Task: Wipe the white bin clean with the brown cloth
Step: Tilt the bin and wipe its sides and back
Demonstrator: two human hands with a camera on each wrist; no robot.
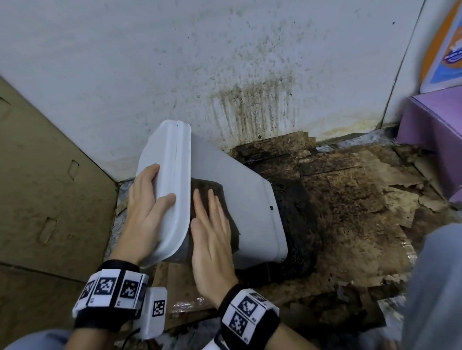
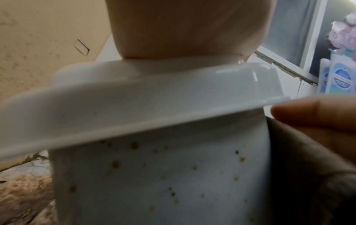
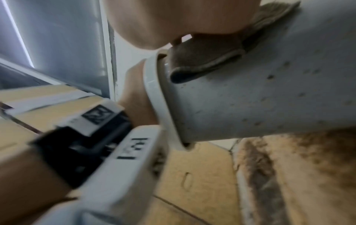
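The white bin lies tipped on its side on the floor, lid end toward the person, its base over rotted, dark-stained cardboard by the speckled wall. The left hand grips the bin's smooth flanged lid rim. The right hand lies flat, fingers straight, pressing the fuzzy brown cloth against the bin's side just behind the rim. Brown specks dot the plastic. Beige cardboard stands close left of the bin; a purple box sits well right.
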